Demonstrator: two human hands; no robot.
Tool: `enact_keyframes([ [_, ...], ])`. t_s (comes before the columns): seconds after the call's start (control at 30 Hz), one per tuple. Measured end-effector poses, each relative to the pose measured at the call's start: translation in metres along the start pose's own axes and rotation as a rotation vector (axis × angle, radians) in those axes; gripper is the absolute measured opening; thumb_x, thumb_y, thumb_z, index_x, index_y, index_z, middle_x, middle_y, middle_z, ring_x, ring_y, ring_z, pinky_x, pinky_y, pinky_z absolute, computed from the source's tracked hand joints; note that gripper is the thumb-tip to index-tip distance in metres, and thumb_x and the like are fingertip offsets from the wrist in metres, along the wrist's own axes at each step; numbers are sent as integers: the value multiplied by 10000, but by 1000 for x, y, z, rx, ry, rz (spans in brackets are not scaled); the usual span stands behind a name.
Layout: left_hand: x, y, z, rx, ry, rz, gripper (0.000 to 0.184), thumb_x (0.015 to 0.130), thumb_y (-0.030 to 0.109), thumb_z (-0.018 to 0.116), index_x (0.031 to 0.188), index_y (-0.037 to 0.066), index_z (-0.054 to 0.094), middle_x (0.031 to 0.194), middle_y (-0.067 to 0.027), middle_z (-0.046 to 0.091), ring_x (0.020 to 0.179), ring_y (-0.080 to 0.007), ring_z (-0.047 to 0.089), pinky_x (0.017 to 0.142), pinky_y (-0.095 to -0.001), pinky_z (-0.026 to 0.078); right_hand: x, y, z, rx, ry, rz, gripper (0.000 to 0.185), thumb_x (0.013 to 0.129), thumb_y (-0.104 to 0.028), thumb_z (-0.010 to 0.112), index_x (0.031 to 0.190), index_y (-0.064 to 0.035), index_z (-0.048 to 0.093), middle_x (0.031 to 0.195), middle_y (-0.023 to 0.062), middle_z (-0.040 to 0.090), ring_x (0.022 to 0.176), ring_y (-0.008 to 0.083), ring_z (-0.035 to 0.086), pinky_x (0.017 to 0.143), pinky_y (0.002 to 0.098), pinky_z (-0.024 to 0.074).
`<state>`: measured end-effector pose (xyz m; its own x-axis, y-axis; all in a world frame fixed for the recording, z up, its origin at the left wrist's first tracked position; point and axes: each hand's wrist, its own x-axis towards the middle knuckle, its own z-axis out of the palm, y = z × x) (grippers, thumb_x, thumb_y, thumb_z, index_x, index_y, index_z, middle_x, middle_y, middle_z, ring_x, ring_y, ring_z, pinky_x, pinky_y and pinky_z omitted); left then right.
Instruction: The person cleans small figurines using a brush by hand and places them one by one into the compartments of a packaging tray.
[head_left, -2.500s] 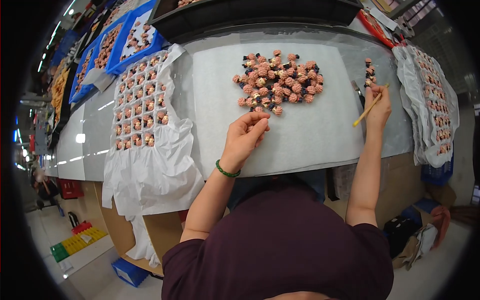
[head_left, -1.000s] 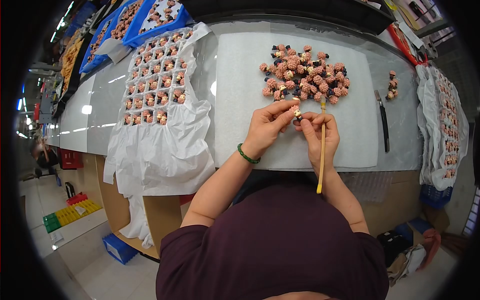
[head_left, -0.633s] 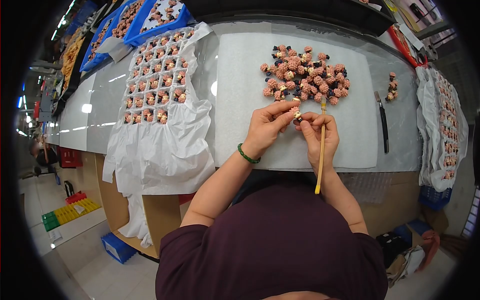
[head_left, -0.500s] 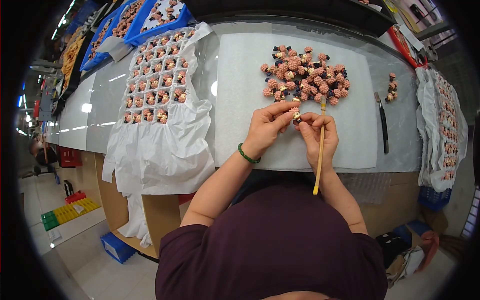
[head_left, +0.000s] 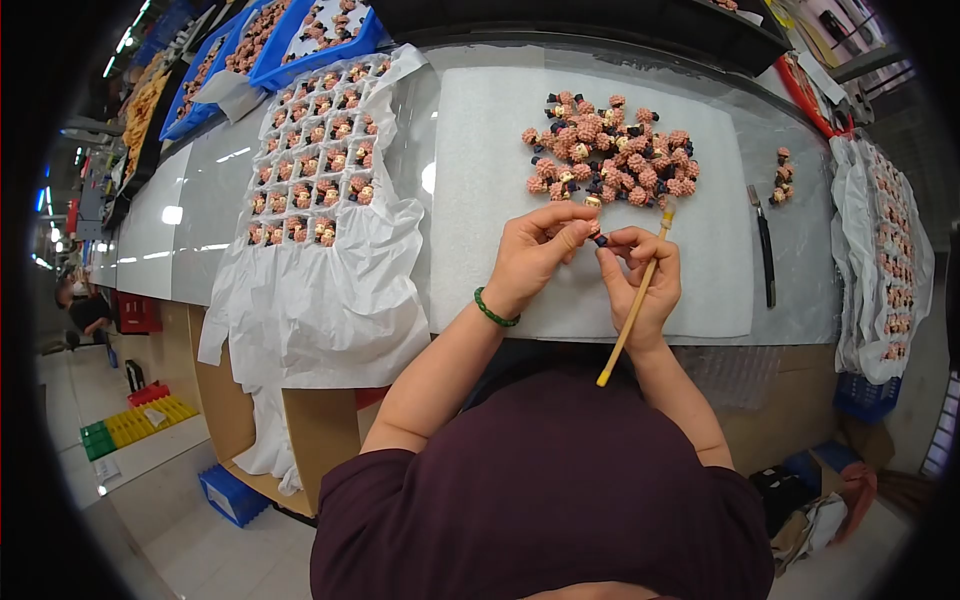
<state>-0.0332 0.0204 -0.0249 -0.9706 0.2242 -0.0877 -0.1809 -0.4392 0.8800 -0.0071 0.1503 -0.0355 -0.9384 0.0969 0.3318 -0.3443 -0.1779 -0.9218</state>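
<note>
Has tilted the yellow-tipped stick [head_left: 625, 323] further aslant, keeping it clasped in the right hand [head_left: 660, 287]; pinches a small figurine [head_left: 596, 232] in the left hand [head_left: 532, 262], over the white mat [head_left: 480, 180], near the heaped figurines [head_left: 635, 155], with both forearms angled inward.

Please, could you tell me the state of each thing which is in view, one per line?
Left hand: closed, pinching small figure
Small figure: held up, partly hidden by fingers
Right hand: closed on brush
Brush: held, slanting
Pile of figures: loose, jumbled
White mat: spread flat
Black-handled tool: lying unused
White paper: crumpled
Blue bin: open, holding figures
</note>
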Motion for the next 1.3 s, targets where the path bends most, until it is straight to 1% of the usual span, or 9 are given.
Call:
enact_keyframes([
  [0.1,0,-1,-2,65,12,34,204,771,60,567,969,14,573,799,-12,573,599,-31,436,527,-158,356,0,0,1,-33,18,-61,297,705,126,546,865,-37,355,964,146,476,834,165,522,765,259,441],
  [0.37,0,1,0,-77,30,35,213,753,34,580,959,-12,553,811,-23,579,626,-34,460,544,-165,378,-1,0,1,-123,41,-61,308,694,122,565,860,-41,363,950,139,493,798,143,516,730,236,433],
  [0.63,0,1,-4,-6,-9,-22,257,769,0,531,1025,-10,502,969,-76,552,749,-79,511,629,-181,408,-1,-5,1,-248,-34,-67,275,718,91,564,861,-39,368,960,138,497,789,122,504,717,210,421],
  [0.73,2,6,0,-326,-65,-2,292,776,-18,502,1066,-2,468,1057,-107,504,833,-119,521,672,-189,410,0,1,0,-123,40,-45,222,754,70,531,860,-37,368,959,134,495,806,112,493,720,202,414],
  [0.77,2,5,0,-325,-64,0,292,776,-18,502,1066,-2,468,1057,-107,504,833,-119,521,672,-189,410,0,1,0,-121,38,-45,222,754,70,531,860,-37,368,959,134,495,806,112,493,720,202,414],
  [0.87,3,-1,2,22,-29,176,358,764,-51,490,1112,-3,424,1107,-123,459,902,-158,515,739,-224,419,-1,0,1,-112,8,-31,174,761,45,532,845,-17,392,927,140,518,799,127,504,703,221,427],
  [1.03,-2,-5,6,-42,55,224,371,749,-69,504,1110,-22,431,1074,-111,468,910,-167,515,749,-258,442,-1,-1,0,-86,1,-5,163,766,51,513,854,-13,392,924,131,516,788,109,498,699,210,424],
  [1.17,-1,-5,-3,60,45,109,386,730,-88,517,1104,-23,445,1053,-101,463,892,-166,517,740,-281,462,1,-4,-4,-33,53,108,174,759,65,511,857,-17,394,919,119,516,783,95,494,694,202,424],
  [1.3,-3,-8,3,393,-58,306,360,734,-69,527,1086,-23,464,1022,-98,467,869,-162,519,702,-267,474,1,-3,-2,-3,1,88,191,761,82,487,885,-26,389,934,115,506,792,109,498,711,214,420],
])
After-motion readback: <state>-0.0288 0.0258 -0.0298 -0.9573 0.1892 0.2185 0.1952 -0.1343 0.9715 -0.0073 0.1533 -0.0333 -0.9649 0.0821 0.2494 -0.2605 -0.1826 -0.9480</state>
